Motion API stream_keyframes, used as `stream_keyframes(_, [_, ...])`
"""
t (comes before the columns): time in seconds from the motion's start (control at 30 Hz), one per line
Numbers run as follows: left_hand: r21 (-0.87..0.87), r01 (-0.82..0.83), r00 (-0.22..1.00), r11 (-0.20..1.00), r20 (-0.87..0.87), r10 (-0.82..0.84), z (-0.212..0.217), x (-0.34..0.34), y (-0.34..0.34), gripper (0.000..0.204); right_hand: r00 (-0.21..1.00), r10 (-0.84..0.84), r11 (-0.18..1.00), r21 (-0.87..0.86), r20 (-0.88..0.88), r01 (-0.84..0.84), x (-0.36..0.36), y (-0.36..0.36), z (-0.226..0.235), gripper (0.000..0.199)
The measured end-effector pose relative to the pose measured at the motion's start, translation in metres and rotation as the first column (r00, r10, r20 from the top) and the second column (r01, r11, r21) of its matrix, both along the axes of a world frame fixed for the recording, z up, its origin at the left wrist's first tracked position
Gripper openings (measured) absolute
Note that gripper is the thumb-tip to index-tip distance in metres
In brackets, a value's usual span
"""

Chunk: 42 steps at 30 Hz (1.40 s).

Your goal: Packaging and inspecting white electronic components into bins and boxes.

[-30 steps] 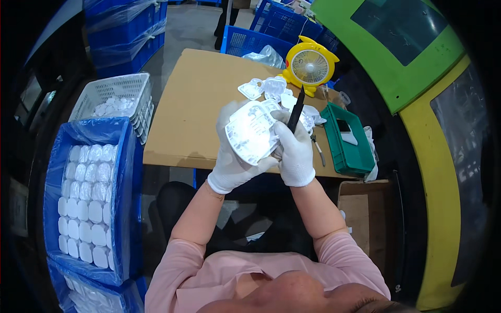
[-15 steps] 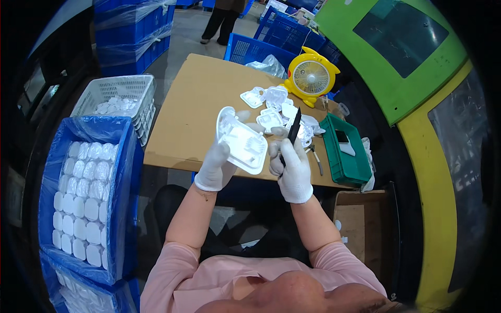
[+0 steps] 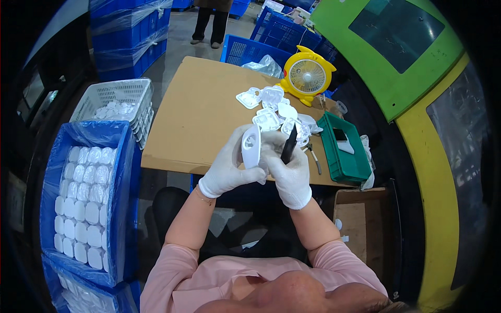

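Above the near edge of the cardboard-topped table point(image 3: 193, 104), my gloved left hand point(image 3: 227, 169) grips a white moulded plastic part point(image 3: 251, 151), turned nearly edge-on, its curved end with an oval recess facing up. My gloved right hand point(image 3: 289, 175) is closed round a black knife-shaped tool point(image 3: 289, 143), its slanted tip pointing up and away. The right fingers meet the part's right side; exactly where they touch is hidden. Beyond my hands lies a loose pile of similar white plastic parts point(image 3: 266, 120), some wrapped in clear film.
A yellow fan point(image 3: 307, 76) stands at the far right table edge. Near it are a green crate point(image 3: 329, 161) and a small hammer point(image 3: 314, 158). At left are a blue bin point(image 3: 125, 208) of stacked white parts and a white basket point(image 3: 141, 96). A person point(image 3: 211, 23) stands beyond.
The white plastic part has been turned from face-up to nearly edge-on. My right hand has moved left against it, bringing my two hands together. The person beyond has shifted left.
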State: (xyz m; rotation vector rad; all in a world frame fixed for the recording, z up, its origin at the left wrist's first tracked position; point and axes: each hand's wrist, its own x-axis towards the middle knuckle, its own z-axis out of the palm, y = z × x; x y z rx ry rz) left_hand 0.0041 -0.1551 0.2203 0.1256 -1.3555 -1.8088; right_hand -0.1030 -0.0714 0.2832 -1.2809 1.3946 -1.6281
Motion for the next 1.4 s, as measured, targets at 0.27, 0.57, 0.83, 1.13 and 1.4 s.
stream_keyframes(0.27, [-0.075,-0.034,0.999,0.997,-0.031,0.032,-0.003,-0.002,-0.002,0.094,0.998,-0.035,0.998,0.042,-0.046,0.037,-0.005,-0.004,-0.002,0.023])
stream_keyframes(0.57, [-0.189,-0.169,0.981,0.967,0.065,0.184,0.010,-0.002,0.006,0.103,0.985,-0.045,0.998,0.040,-0.168,0.053,-0.013,-0.007,-0.007,0.013])
stream_keyframes(0.83, [-0.397,-0.261,0.955,0.880,0.029,0.296,0.000,0.005,0.006,0.097,0.941,-0.004,1.000,0.018,-0.338,0.011,-0.019,-0.006,-0.014,0.015])
stream_keyframes(1.13, [-0.422,-0.236,0.968,0.876,-0.017,0.252,-0.010,0.004,-0.003,0.087,0.910,-0.077,0.988,-0.157,-0.408,0.013,-0.019,-0.002,-0.008,0.036])
stream_keyframes(1.4, [-0.133,-0.299,0.941,0.945,-0.206,0.269,0.002,0.006,0.000,0.081,0.937,0.037,0.998,0.053,-0.348,-0.020,-0.011,0.026,0.007,0.036])
